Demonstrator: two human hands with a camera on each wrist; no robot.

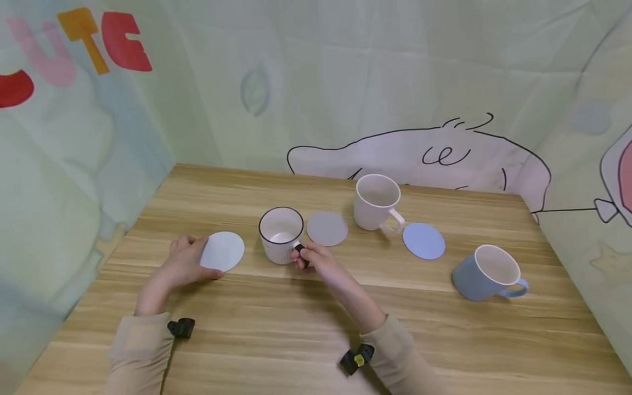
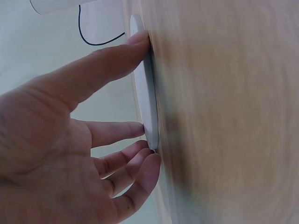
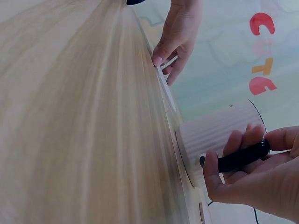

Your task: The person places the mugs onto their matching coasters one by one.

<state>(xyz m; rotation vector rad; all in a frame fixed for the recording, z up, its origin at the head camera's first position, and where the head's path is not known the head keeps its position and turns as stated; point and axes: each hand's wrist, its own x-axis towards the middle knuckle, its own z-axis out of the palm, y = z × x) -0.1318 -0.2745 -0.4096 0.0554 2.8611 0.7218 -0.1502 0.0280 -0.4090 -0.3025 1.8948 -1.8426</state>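
Note:
My left hand (image 1: 186,262) holds a pale round coaster (image 1: 223,252) by its edge, thumb on the near side and fingers on the far side. In the left wrist view the coaster (image 2: 145,88) lies nearly flat along the wooden tabletop. To its right is a white mug (image 1: 279,237) with a dark rim, upright, its ribbed side showing in the right wrist view. The fingers of my right hand (image 1: 316,259) are curled round its black handle (image 3: 238,157). A grey coaster (image 1: 327,228) lies just right of this mug.
Farther back stands a plain white mug (image 1: 371,211), handle to the right. A blue coaster (image 1: 423,241) lies beside it, and a blue mug (image 1: 475,278) with a white inside stands at the right. A printed cloth (image 1: 316,82) hangs behind the table and along its sides.

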